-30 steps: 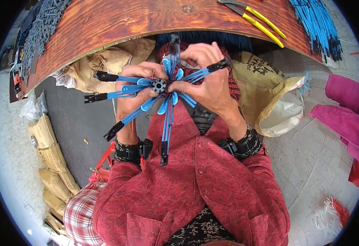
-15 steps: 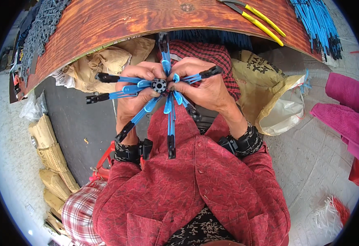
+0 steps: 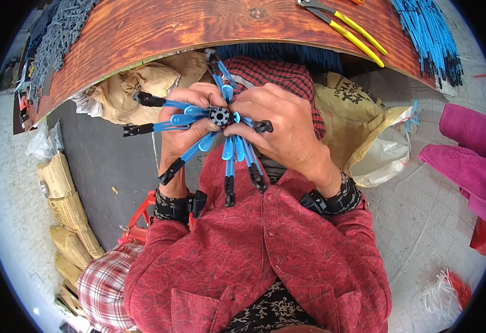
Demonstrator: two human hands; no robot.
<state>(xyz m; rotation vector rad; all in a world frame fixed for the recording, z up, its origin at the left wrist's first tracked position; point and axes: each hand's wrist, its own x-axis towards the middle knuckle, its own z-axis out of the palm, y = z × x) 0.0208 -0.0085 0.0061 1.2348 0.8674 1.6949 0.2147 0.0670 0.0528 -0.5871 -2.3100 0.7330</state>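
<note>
Landmark: black hub (image 3: 219, 116), notched and round, held up between the two hands. Blue ribs (image 3: 230, 167) with petal-shaped roots and black end pieces (image 3: 230, 191) radiate from it.

Left hand (image 3: 175, 141): just left of hub, thumb and fingers pinching it; a thin dark pin shows at the fingertips, too small to identify. Right hand (image 3: 284, 126): just right of hub, thumb and bent index pressed in on a rib root. Exact contact there is partly hidden.

Obstructions: ribs left of hub cross in front of the left hand and cover part of it. The uppermost rib ends close to the edge of the wooden table (image 3: 198, 22); contact cannot be told.

Surroundings, relative to hub: plaid cloth (image 3: 281, 76) beyond and slightly right; yellow-handled pliers (image 3: 358, 36) farther off, up and right, on the table; blue rods (image 3: 429, 39) beyond these; grey parts (image 3: 65, 30) well up and left; red stool (image 3: 141, 216) lower left.

Writing: paper sack (image 3: 337, 119), right of hub, bears large dark printed lettering, partly folded under.
</note>
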